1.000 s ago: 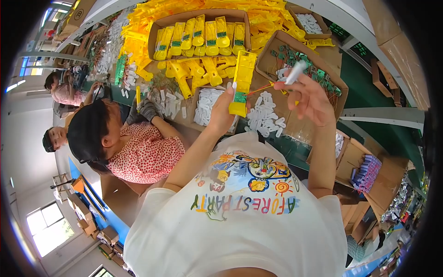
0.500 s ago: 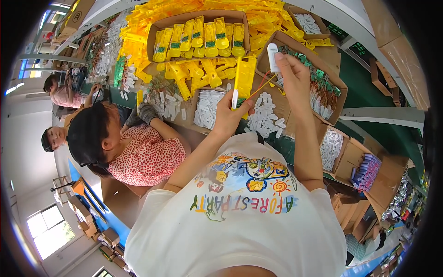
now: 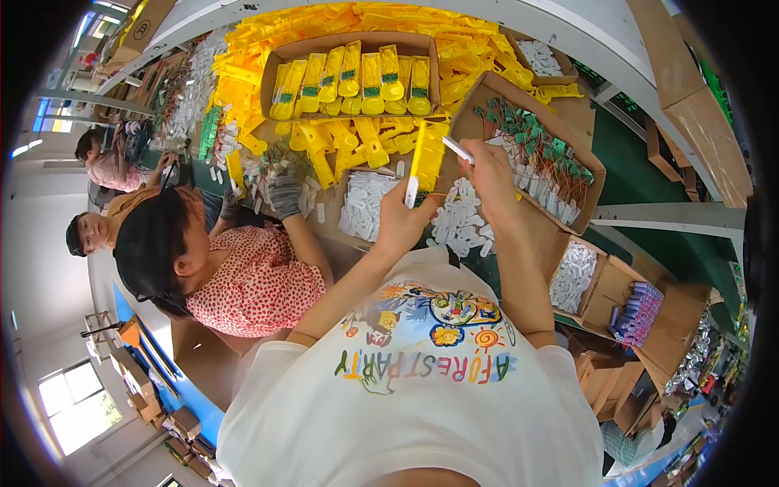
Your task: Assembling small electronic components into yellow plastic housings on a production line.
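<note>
**Long yellow plastic housing (image 3: 428,154) gripped in left hand (image 3: 399,221), slim white plastic piece (image 3: 457,149) pinched in right hand (image 3: 493,178)**

The housing is clasped at its near end, between left thumb and fingers; far end tilted slightly right. A small green circuit board (image 3: 420,197) is seen at the near end, partly covered by the hand. A second narrow white piece (image 3: 411,192) is seen by the left thumb; whether it is attached cannot be told. The slim piece is held just right of the housing's far end, between right thumb and fingers; contact with the housing cannot be told.

Loose white plastic pieces (image 3: 461,217) are piled between the forearms. To the right, green boards with wires are kept in an open brown cardboard carton (image 3: 595,195). On the far side, yellow housings are lined up in a shallow brown cardboard box (image 3: 355,118), backed by a heap of yellow plastic parts (image 3: 471,49). At left, a co-worker in a red-and-white patterned top (image 3: 264,284) and grey gloves (image 3: 284,195) is seen.
</note>
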`<state>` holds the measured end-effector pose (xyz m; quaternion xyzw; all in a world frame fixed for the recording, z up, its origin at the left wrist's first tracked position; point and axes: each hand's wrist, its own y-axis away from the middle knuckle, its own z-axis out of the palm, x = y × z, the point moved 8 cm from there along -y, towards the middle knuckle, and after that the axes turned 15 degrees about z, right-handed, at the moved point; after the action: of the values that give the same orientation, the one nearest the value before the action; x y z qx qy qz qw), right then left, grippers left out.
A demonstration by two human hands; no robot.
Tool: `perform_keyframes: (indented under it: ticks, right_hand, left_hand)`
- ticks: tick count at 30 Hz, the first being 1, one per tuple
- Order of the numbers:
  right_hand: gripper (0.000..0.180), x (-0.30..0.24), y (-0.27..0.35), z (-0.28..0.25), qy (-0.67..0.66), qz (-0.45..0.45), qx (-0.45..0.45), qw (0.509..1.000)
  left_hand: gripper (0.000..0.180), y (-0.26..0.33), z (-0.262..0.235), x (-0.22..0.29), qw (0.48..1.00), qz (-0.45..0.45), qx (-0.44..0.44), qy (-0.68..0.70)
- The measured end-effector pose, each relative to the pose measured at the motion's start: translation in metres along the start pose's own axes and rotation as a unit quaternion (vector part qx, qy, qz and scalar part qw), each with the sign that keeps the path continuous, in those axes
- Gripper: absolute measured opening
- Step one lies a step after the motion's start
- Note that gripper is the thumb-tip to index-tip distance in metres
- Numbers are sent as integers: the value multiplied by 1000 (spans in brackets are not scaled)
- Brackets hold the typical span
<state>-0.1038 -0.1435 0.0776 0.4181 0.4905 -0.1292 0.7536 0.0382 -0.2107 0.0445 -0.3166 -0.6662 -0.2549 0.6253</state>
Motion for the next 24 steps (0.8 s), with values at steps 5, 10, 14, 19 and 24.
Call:
perform_keyframes:
  ticks: [5, 10, 14, 19, 24]
  right_hand:
    - [29, -5, -3, -9, 119, -70, 130, 982]
    - [36, -64, 12, -5, 342, -445, 302, 771]
    - [55, -20, -27, 9, 240, -123, -112, 956]
    - [63, 6, -62, 10, 159, 24, -234, 959]
    - [31, 30, -172, -97, 199, -4, 106, 974]
  left_hand:
    - [21, 3, 4, 27, 985, 93, 0, -143]
    - [24, 7, 9, 23, 969, 155, -24, -190]
    - [21, -9, 6, 15, 970, 150, -103, -160]
    - [22, -29, 19, -4, 959, 170, -140, -178]
    - [30, -152, -25, -53, 984, 125, 37, -123]
